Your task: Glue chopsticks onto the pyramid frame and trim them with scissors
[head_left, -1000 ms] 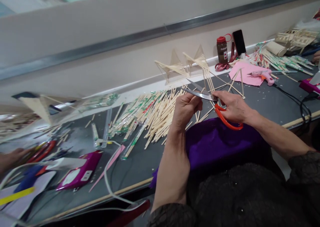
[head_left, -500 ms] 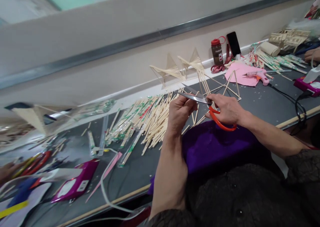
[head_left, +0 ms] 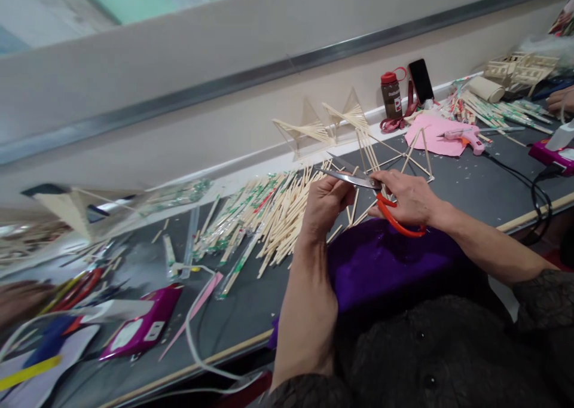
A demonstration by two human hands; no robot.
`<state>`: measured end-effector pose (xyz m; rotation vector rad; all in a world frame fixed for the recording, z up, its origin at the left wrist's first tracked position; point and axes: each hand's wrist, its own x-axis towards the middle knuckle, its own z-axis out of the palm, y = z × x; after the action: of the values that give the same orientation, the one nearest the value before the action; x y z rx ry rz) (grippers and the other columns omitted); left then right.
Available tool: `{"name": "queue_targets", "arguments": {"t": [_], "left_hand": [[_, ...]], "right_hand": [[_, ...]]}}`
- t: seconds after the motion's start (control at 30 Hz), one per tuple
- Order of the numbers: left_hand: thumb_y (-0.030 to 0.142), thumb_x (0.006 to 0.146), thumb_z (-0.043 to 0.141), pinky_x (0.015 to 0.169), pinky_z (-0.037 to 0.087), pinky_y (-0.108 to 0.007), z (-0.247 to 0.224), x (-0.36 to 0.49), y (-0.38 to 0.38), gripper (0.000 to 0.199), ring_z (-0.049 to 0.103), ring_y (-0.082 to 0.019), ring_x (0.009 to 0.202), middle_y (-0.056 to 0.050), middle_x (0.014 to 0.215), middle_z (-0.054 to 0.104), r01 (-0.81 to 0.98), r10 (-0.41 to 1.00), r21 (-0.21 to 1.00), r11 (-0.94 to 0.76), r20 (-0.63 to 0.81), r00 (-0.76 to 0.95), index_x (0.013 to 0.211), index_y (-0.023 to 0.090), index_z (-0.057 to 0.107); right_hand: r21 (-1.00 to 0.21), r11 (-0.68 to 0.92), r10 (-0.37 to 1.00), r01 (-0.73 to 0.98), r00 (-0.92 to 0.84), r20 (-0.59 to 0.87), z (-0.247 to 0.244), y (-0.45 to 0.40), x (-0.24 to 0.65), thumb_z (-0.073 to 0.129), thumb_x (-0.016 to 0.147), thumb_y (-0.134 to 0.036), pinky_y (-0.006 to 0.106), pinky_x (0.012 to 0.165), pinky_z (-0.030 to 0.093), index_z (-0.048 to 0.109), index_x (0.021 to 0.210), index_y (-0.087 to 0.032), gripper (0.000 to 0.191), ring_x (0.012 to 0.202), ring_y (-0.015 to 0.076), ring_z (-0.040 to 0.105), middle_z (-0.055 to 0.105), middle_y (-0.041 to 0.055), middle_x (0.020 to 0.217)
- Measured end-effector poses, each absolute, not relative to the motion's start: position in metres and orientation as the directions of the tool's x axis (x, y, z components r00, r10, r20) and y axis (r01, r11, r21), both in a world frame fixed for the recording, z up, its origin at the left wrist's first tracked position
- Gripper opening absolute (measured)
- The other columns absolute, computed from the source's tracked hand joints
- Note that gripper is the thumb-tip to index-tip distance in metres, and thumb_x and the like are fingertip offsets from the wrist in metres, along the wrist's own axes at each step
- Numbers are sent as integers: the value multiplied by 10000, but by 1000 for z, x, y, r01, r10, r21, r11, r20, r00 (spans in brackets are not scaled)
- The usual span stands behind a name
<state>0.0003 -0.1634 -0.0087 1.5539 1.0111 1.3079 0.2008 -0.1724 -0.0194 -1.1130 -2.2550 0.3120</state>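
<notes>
My right hand (head_left: 406,197) is closed on the red-orange handles of the scissors (head_left: 399,221), whose blades are apart and point left. Beside the blades, my left hand (head_left: 326,200) is closed in a pinch around a thin wooden stick (head_left: 356,170), largely hidden by the fingers and blades. Left of my left hand lies a pile of loose wooden sticks (head_left: 284,219), with plastic-wrapped sticks (head_left: 242,216) next to it. Behind my hands stands a stick frame (head_left: 368,151).
Purple cloth (head_left: 381,264) covers my lap. A pink glue gun (head_left: 464,136) rests on pink paper (head_left: 419,134) at the right. Behind are a bottle (head_left: 391,97) and a phone (head_left: 420,80). Magenta box (head_left: 139,330) and cables lie left; other people's hands show at both edges.
The view has shifted slightly, so most things sit a little further right. My hands and the scissors keep nearly the same pose. At the far left, another person's hand has moved.
</notes>
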Motion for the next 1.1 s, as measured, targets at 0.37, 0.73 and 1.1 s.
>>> {"name": "queue_targets", "arguments": {"t": [0.37, 0.73, 1.1], "left_hand": [[579, 818, 728, 369, 141, -232, -14, 5, -162, 509, 265, -50, 372, 46, 439, 416, 24, 916, 926, -378, 370, 153, 547, 184, 553], [387, 743, 814, 369, 197, -203, -12, 6, -163, 222, 339, -48, 382, 18, 543, 600, 17, 949, 950, -312, 310, 62, 744, 200, 695], [532, 761, 792, 415, 239, -228, -15, 9, -161, 347, 327, -73, 439, 50, 502, 432, 48, 911, 910, -411, 409, 47, 712, 207, 683]], "right_hand": [[-452, 620, 783, 641, -473, 404, -15, -174, 204, 604, 874, -321, 303, 743, 416, 608, 1177, -169, 340, 795, 181, 591, 691, 65, 1002], [-449, 614, 788, 649, -464, 405, -16, -173, 203, 566, 859, -276, 304, 733, 414, 616, 1173, -168, 336, 770, 178, 584, 695, 71, 1016], [-393, 613, 779, 686, -441, 446, -19, -174, 201, 668, 854, -446, 313, 740, 426, 596, 1205, -174, 450, 877, 221, 625, 694, 87, 1046]]}}
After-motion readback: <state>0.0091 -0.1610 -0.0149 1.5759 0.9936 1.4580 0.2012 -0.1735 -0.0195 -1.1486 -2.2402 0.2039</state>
